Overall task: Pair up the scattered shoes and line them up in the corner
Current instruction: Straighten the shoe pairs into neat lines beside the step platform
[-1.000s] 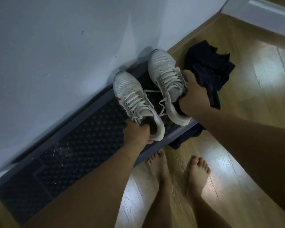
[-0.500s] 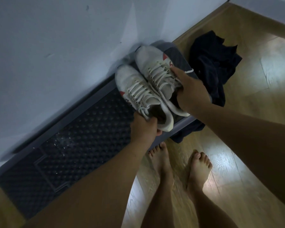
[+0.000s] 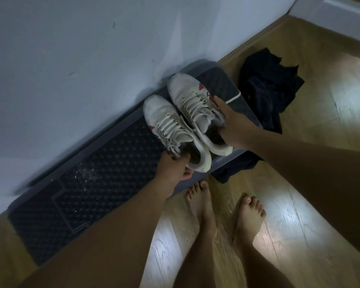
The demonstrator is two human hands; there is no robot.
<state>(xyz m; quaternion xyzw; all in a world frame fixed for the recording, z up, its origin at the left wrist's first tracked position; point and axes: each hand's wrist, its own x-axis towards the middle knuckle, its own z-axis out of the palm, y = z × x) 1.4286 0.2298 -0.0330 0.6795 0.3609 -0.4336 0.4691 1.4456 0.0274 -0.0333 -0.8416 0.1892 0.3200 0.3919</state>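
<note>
Two white mesh sneakers with red side marks sit side by side on the right end of a dark rubber mat, toes against the white wall. My left hand grips the heel collar of the left sneaker. My right hand holds the right sneaker at its collar, fingers along its outer side. The two shoes touch along their inner sides.
A crumpled dark garment lies on the wooden floor just right of the mat and reaches under its corner. My bare feet stand on the floor in front. A white skirting board runs at the top right.
The two sneakers have come together from a spread position and moved toward the wall and the mat's right end. Both hands stayed on them.
</note>
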